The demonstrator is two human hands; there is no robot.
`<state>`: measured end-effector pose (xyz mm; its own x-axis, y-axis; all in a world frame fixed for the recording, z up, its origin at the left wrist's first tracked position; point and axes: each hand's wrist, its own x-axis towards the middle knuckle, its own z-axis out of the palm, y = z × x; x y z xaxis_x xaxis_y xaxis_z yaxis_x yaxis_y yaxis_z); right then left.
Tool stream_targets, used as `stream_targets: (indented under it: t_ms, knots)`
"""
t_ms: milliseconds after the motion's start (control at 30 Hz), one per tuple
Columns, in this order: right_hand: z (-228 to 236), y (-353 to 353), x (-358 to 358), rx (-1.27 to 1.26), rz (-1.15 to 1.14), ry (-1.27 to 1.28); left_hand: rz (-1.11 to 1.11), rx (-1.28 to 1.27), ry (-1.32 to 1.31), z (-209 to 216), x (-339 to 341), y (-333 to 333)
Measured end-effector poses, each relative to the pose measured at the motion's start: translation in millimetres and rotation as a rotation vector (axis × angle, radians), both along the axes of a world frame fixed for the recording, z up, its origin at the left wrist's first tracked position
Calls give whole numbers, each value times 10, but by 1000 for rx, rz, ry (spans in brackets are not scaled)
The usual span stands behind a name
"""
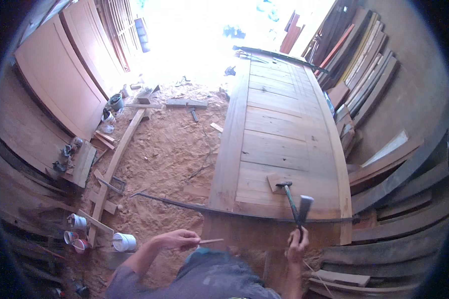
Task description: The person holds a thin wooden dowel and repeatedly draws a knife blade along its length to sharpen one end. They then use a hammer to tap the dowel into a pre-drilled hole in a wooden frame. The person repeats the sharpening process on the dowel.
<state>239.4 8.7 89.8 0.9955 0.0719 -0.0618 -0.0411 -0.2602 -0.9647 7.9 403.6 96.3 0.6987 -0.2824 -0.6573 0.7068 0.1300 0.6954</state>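
Note:
My left hand (pixel 182 239) pinches a thin wooden wedge (pixel 212 241) in front of my body. At the near right corner of a large panelled wooden door (pixel 269 144), my right hand (pixel 298 241) is closed round the dark handle of a wide-bladed chisel (pixel 306 203), its blade pointing up and away. A hammer (pixel 290 199) lines up just beyond that hand, its head by a small wood block (pixel 274 182) on the door; I cannot tell whether the same hand also grips it. A long bar clamp (pixel 184 204) crosses the door's near end.
Another bar clamp (pixel 279 56) spans the far end. Boards are stacked along the right wall (pixel 369 60). On the left are a long timber (pixel 115 169), a white bucket (pixel 124 242) and leaning door panels (pixel 60 79). Wood shavings (pixel 159 159) cover the floor.

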Motion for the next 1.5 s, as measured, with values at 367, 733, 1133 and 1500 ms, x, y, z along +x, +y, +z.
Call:
stream_targets:
  t_ms: [367,733,1133,1500]
  knots:
    - [681,-1293,-1235,-61,-649,181,79,-77,-96,-130,124,-1233]
    - [110,-2147,-1836,-89,-466,101,148,59,-153,-212,-539,-2080]
    - [601,-1586,-2613,16,-523,324,-185,602,-887,-1376,-26,-2630]
    - [717,-1888,-3426,-46,-585,246,79,572,-594,-1249,-358,-3086]
